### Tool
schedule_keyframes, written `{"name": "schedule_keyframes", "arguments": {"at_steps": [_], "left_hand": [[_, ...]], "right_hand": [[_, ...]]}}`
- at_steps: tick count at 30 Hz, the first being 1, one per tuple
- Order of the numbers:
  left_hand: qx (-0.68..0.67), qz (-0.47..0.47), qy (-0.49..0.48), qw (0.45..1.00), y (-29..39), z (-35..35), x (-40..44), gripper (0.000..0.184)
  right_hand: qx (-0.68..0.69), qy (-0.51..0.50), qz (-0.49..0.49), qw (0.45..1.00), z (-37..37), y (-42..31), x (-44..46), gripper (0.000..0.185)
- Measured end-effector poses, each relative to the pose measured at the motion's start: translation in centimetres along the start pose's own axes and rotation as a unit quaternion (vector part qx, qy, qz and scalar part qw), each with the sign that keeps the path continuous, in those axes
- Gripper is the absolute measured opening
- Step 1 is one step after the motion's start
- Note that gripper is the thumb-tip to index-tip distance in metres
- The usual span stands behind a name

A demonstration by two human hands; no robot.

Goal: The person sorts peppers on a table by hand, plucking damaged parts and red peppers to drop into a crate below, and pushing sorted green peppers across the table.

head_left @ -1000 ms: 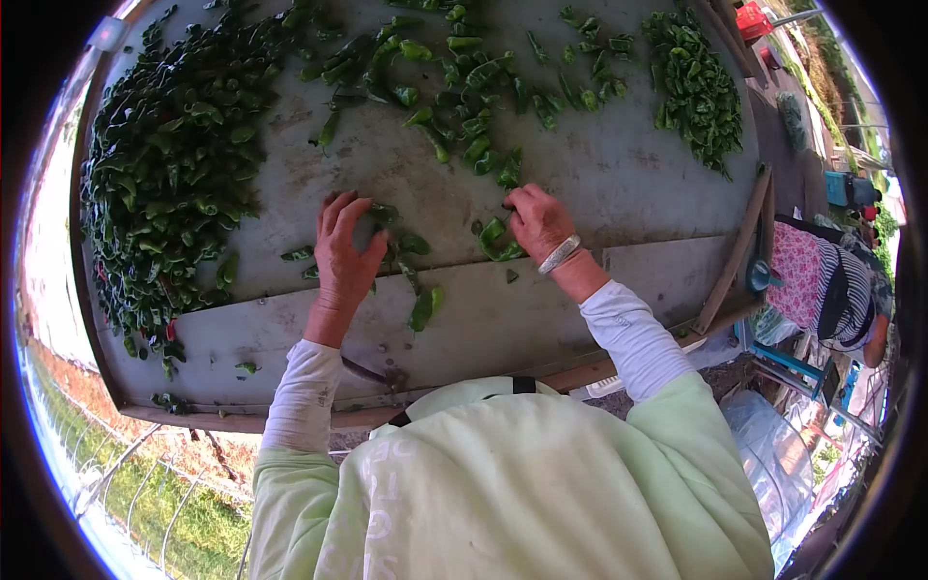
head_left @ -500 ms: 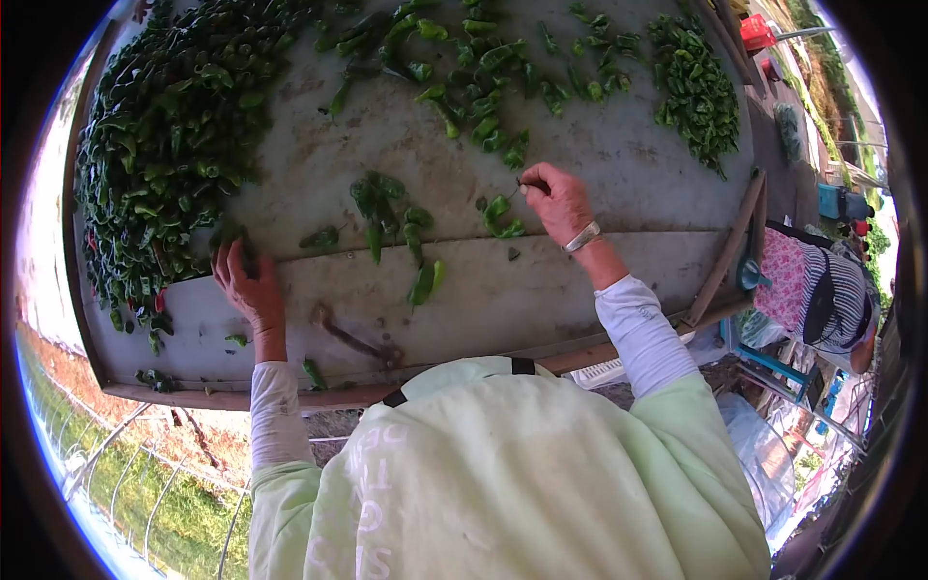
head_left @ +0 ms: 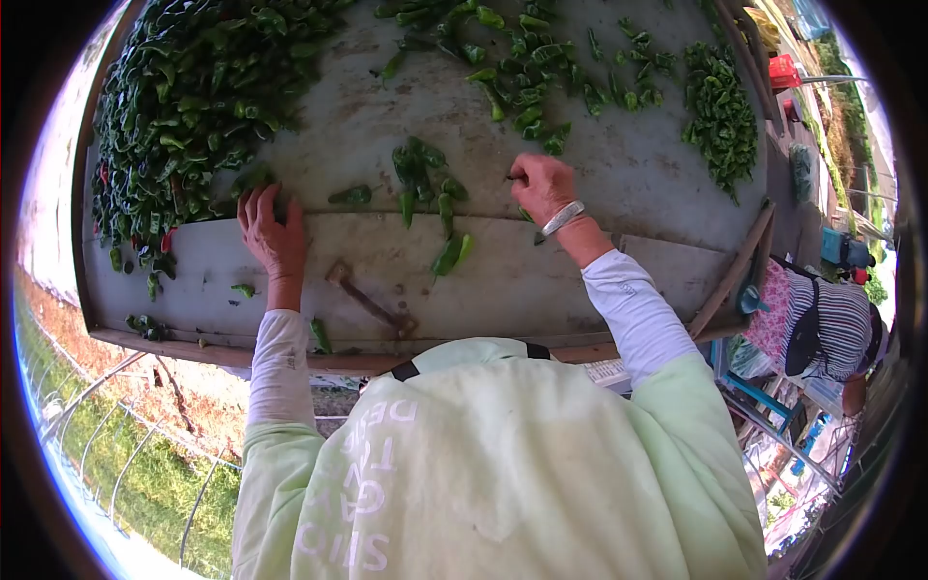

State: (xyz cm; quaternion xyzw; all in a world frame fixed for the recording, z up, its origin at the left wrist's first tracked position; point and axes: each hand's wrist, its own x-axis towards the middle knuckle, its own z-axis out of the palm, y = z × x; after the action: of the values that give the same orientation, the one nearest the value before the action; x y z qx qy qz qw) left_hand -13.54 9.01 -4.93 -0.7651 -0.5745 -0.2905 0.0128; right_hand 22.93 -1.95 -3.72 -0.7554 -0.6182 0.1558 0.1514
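Clock centred on the middle of the scuffed grey table [head_left: 406, 106]: likeliest mishap is at half past eight, where the left hand [head_left: 271, 230] sits at the near flank of the big heap of green peppers [head_left: 184, 106]; a hard push there could send loose ones sliding over the seam [head_left: 382, 213] toward the front rim [head_left: 353, 364]. Left fingers loosely bent, thumb apart, a blurred green pepper [head_left: 253, 178] at their tips; cannot tell whether it is gripped. Second risk, seven o'clock: a lone pepper [head_left: 320, 335] lies close to the rim beside the left sleeve [head_left: 284, 350], and a backward drag of the arm could knock it off. Third, three o'clock: the right hand [head_left: 541, 184] is closed, thumb against forefinger, on a small dark stem-like piece [head_left: 509, 177]; so slight a hold might let it drop. Peppers look glossy, deep green, slim, many curled, a few paler; one red pepper [head_left: 168, 240] shows low on the heap's edge, just under nine. Whereabouts: heap spreads from nine to eleven, a smaller pile [head_left: 720, 116] at half past two, a loose scatter [head_left: 532, 82] from twelve to two, a small cluster [head_left: 414, 166] near the centre, a pair [head_left: 448, 258], one dark and one lighter, toward five
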Motion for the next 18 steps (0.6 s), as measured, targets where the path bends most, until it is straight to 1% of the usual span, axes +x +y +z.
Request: {"name": "schedule_keyframes", "arguments": {"at_steps": [1, 2, 3, 5, 6, 7, 9, 10, 12, 13, 15, 16, 18], "left_hand": [[-0.002, -0.001, -0.001, 1.0, -0.1, 0.0, 0.0, 0.031], [-0.002, 0.0, 0.002, 1.0, -0.3, 0.1, 0.1, 0.031], [-0.004, 0.002, 0.003, 1.0, -0.3, 0.2, 0.0, 0.031], [-0.005, -0.004, 0.002, 1.0, 0.2, -0.1, 0.1, 0.031], [0.0, -0.01, 0.003, 1.0, 0.4, -0.2, 0.1, 0.031], [-0.003, -0.01, 0.003, 1.0, 0.6, -0.1, 0.1, 0.031], [0.006, -0.012, -0.001, 1.0, 0.5, -0.3, 0.1, 0.031], [0.008, -0.012, 0.0, 1.0, 0.1, -0.2, 0.0, 0.031], [-0.012, 0.0, 0.01, 1.0, -0.4, 0.2, 0.0, 0.031], [-0.01, 0.0, 0.011, 1.0, -0.5, 0.2, 0.0, 0.031], [-0.06, -0.017, 0.022, 0.998, -0.4, 0.0, 0.0, 0.031], [-0.058, -0.016, 0.024, 0.998, -0.1, -0.4, -0.1, 0.031], [-0.067, 0.008, 0.065, 0.996, 1.1, -1.2, -0.4, 0.031]], "right_hand": [[0.154, 0.014, 0.044, 0.987, -0.4, 0.5, 0.0, 0.018], [0.25, 0.024, 0.057, 0.966, -1.2, 1.4, -0.5, 0.018], [0.247, 0.025, 0.06, 0.967, -2.1, 1.4, -1.3, 0.018], [0.386, 0.011, 0.09, 0.918, -3.8, 1.3, -3.4, 0.017], [0.345, -0.017, 0.1, 0.933, -4.7, 0.5, -4.8, 0.019], [0.342, -0.016, 0.102, 0.934, -4.8, 0.3, -6.3, 0.019], [0.169, -0.026, 0.018, 0.985, -3.8, 0.3, -8.5, 0.021], [0.171, -0.026, 0.016, 0.985, -2.7, 0.6, -9.4, 0.021], [0.045, 0.057, -0.036, 0.997, -0.5, 1.1, -10.5, 0.02], [0.047, 0.057, -0.038, 0.997, 0.1, 1.3, -10.7, 0.02], [0.037, 0.041, -0.01, 0.998, 0.7, 1.6, -10.9, 0.016], [0.039, 0.043, -0.012, 0.998, 0.7, 1.8, -10.7, 0.016], [0.082, 0.039, -0.015, 0.996, 0.6, 2.2, -10.3, 0.014]]}}
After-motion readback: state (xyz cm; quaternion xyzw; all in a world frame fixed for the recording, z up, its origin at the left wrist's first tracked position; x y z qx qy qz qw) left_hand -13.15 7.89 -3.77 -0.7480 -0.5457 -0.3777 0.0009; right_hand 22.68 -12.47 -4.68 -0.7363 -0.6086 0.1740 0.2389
